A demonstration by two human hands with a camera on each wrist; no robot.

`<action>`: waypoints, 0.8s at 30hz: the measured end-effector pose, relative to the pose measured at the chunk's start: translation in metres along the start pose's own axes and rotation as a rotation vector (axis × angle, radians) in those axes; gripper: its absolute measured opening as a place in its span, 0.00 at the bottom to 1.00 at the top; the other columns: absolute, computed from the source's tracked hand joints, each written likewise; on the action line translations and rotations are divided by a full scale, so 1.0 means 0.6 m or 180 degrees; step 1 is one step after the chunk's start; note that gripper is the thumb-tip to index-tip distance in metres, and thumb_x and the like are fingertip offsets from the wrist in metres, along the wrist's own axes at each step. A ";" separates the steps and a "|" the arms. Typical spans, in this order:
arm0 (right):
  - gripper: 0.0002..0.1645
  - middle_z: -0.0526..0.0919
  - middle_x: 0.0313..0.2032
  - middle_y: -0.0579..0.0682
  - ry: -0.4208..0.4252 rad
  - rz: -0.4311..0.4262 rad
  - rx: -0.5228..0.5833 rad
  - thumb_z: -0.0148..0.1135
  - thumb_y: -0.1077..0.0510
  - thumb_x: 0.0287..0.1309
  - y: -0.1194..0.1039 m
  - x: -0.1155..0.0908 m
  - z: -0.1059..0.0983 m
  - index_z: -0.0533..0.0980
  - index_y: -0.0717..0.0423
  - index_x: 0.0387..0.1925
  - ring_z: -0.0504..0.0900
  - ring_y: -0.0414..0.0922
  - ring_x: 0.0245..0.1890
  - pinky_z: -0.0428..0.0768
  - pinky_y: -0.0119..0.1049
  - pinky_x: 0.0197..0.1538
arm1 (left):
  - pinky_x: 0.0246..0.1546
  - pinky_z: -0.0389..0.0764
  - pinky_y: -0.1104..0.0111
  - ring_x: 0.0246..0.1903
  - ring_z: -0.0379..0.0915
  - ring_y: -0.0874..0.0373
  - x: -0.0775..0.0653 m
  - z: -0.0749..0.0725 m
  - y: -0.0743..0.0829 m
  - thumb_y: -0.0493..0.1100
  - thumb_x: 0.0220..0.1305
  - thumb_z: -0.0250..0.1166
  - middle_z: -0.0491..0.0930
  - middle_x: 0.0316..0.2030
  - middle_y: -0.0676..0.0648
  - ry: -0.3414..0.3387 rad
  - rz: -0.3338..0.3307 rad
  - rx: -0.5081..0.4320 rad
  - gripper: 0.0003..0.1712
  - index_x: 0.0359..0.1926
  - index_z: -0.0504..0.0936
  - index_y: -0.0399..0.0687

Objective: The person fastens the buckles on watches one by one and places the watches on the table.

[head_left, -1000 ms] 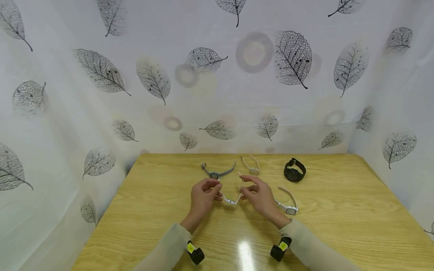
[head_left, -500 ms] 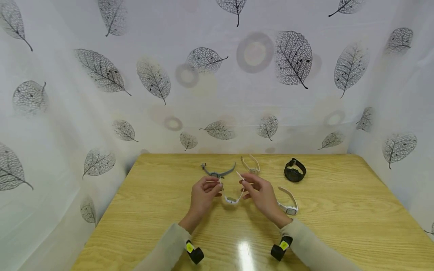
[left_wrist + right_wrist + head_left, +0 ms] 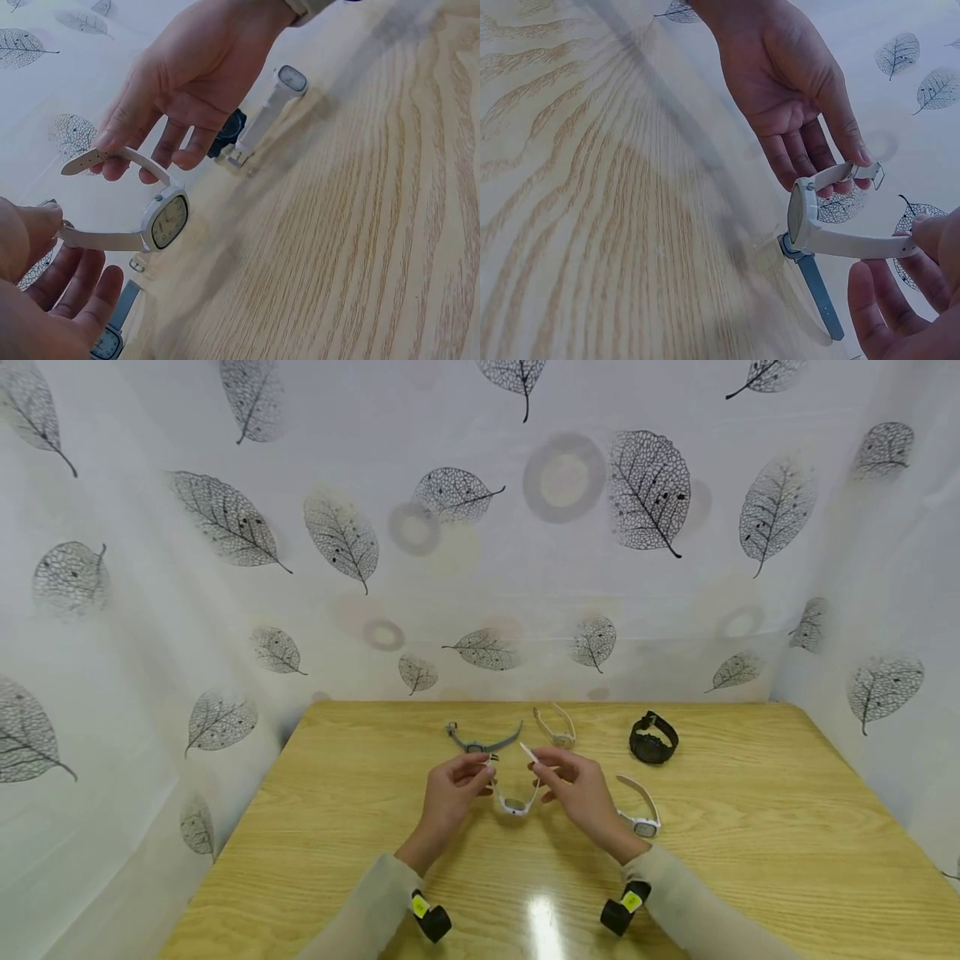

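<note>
Both hands hold up a white wristwatch [image 3: 515, 807] by its strap ends, its case hanging lowest in a U over the table. My left hand [image 3: 450, 793] pinches the buckle end between thumb and fingers; the metal buckle [image 3: 879, 177] shows beyond the fingertips in the right wrist view. The tapered end with holes [image 3: 81, 161] sticks out past the thumb of my right hand [image 3: 573, 789], which pinches that strap. In the left wrist view, the watch's squarish dial [image 3: 169, 222] faces away from the strap ends. The strap is unfastened, its two ends apart.
Behind the hands lie a blue-grey watch [image 3: 476, 747] and a pale watch [image 3: 562, 739]. A black watch [image 3: 651, 747] stands at the back right. Another white watch [image 3: 645, 827] lies beside my right hand on the wooden table [image 3: 337, 827]. A leaf-print curtain [image 3: 480, 568] hangs behind.
The held watch has tilted, so its dial now shows more in the head view. The right fingers have shifted slightly on the strap, and its free end points further left.
</note>
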State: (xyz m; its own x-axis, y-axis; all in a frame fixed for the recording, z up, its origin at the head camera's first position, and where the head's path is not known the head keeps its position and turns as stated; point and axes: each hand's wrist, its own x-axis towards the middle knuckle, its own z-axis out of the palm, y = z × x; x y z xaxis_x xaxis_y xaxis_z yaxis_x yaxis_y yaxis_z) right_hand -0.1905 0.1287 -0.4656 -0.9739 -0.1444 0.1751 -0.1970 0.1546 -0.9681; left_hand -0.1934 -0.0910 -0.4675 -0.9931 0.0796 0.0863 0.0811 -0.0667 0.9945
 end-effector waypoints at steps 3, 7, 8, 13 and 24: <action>0.19 0.84 0.48 0.66 -0.0071 -0.0007 0.0006 0.65 0.58 0.70 -0.001 0.000 -0.001 0.81 0.61 0.58 0.87 0.53 0.39 0.88 0.43 0.35 | 0.43 0.88 0.60 0.40 0.85 0.47 -0.001 0.000 0.001 0.34 0.67 0.70 0.85 0.43 0.34 -0.0046 0.0004 0.0133 0.16 0.53 0.84 0.31; 0.19 0.84 0.49 0.68 -0.0147 0.0007 0.0027 0.66 0.57 0.70 -0.003 0.000 -0.001 0.81 0.60 0.59 0.86 0.56 0.41 0.89 0.44 0.36 | 0.40 0.88 0.62 0.39 0.84 0.49 0.000 0.000 0.000 0.36 0.67 0.70 0.85 0.43 0.37 -0.0088 0.0011 0.0264 0.16 0.54 0.85 0.34; 0.19 0.84 0.49 0.67 -0.0155 0.0018 0.0032 0.66 0.57 0.70 -0.003 -0.001 -0.001 0.81 0.59 0.58 0.86 0.57 0.41 0.89 0.44 0.36 | 0.39 0.87 0.62 0.39 0.84 0.49 0.000 0.000 0.000 0.36 0.67 0.71 0.85 0.43 0.37 -0.0104 0.0008 0.0279 0.16 0.54 0.85 0.34; 0.18 0.84 0.49 0.67 -0.0204 0.0055 0.0019 0.66 0.56 0.70 -0.006 -0.003 -0.001 0.82 0.57 0.57 0.85 0.61 0.42 0.88 0.43 0.37 | 0.38 0.88 0.63 0.35 0.84 0.53 0.001 -0.004 0.001 0.34 0.66 0.71 0.84 0.42 0.36 -0.0259 -0.0039 0.0234 0.17 0.54 0.83 0.32; 0.20 0.85 0.49 0.63 -0.0285 0.0046 -0.0010 0.65 0.54 0.71 -0.013 -0.006 -0.002 0.81 0.59 0.59 0.86 0.57 0.42 0.88 0.42 0.37 | 0.38 0.88 0.65 0.34 0.83 0.56 0.004 -0.014 0.003 0.37 0.68 0.70 0.84 0.44 0.31 -0.0444 -0.0166 0.0113 0.16 0.53 0.84 0.32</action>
State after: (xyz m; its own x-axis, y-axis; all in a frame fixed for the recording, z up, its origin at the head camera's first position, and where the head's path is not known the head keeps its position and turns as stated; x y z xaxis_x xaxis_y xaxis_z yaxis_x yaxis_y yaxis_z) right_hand -0.1859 0.1293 -0.4583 -0.9627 -0.2291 0.1443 -0.1835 0.1603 -0.9698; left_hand -0.1966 -0.0995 -0.4659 -0.9748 0.2195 0.0394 0.0350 -0.0237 0.9991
